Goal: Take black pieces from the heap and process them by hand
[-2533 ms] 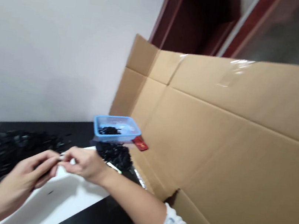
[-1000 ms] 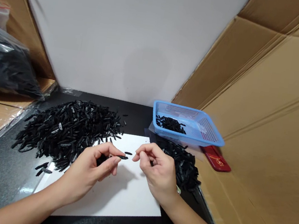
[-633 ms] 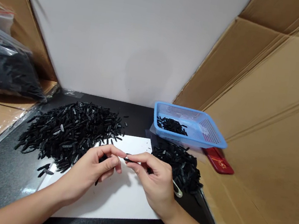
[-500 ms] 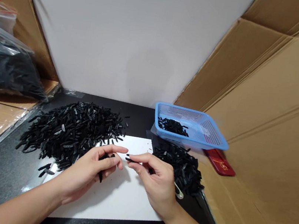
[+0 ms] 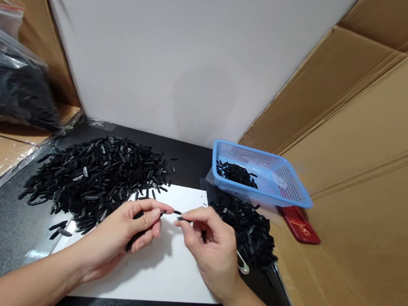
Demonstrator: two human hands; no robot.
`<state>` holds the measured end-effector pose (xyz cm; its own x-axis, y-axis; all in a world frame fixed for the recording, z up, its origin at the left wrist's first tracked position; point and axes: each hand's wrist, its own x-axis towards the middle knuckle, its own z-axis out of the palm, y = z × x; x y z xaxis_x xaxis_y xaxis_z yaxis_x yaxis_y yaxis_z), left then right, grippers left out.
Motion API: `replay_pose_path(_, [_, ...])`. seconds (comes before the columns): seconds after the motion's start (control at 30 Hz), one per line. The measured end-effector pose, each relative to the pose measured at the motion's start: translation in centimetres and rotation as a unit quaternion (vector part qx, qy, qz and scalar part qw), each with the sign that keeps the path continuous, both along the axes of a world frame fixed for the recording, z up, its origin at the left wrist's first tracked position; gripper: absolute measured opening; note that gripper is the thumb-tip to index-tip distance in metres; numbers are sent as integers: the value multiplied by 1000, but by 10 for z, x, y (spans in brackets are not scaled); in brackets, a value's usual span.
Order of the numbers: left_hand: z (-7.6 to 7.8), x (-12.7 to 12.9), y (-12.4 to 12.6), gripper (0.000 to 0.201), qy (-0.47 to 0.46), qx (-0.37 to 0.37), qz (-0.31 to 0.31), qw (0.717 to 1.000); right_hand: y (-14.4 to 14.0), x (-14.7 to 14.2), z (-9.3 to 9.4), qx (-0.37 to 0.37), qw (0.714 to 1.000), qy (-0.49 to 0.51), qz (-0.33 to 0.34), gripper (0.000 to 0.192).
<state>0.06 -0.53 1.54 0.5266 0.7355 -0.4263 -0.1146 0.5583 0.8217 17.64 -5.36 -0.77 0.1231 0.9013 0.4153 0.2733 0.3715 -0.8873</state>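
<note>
Above a white sheet (image 5: 170, 276), my left hand (image 5: 131, 229) is closed around several small black strips (image 5: 133, 242), whose exact kind I cannot tell. Its thumb and index finger pinch the end of another strip. Opposite it, my right hand (image 5: 213, 246) pinches a thin black strip (image 5: 183, 219) between thumb and index fingertips. One more short black strip (image 5: 177, 213) spans the gap between the two hands. Left of the sheet rises a large pile of black strips (image 5: 97, 173). A second, smaller pile (image 5: 256, 237) lies beside and behind my right hand.
A blue perforated basket (image 5: 281, 172) with some strips in it stands at the back right. Near it lies a red flat object (image 5: 302, 225). A pale loop-shaped handle (image 5: 243, 264) shows past my right wrist. Cardboard walls and a filled clear bag (image 5: 8, 77) flank the table.
My left thumb and index finger have closed together on a strip. My right fingertips have shifted slightly right, and the strips in both hands have changed angle.
</note>
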Motion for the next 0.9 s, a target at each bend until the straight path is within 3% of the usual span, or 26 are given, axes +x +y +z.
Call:
replay_pose_path(0.1, [1, 0, 0, 28, 11, -41, 20, 999, 2, -1, 2, -102, 981, 160, 47, 24])
replay_pose_path(0.2, [1, 1, 0, 29, 12, -43, 23, 999, 7, -1, 4, -202, 932, 288, 83, 11])
replay_pose_path(0.27, [2, 1, 0, 32, 7, -28, 20, 999, 9, -1, 5, -241, 911, 317, 106, 13])
replay_pose_path(0.4, [2, 1, -1, 42, -5, -12, 16, 1000, 10, 0, -1, -246, 924, 261, 131, 34])
replay_pose_path(0.6, [2, 2, -3, 35, -13, -13, -7, 1000, 6, 1, -10, -169, 972, 121, 113, 25])
replay_pose_path(0.77, [2, 2, -4, 30, -17, 8, -25, 1000, 2, 3, -8, -158, 982, 47, 87, 26])
replay_pose_path(0.9, [-1, -1, -4, 28, -32, 26, -47, 998, 3, 1, -5, -90, 993, -37, 68, 18])
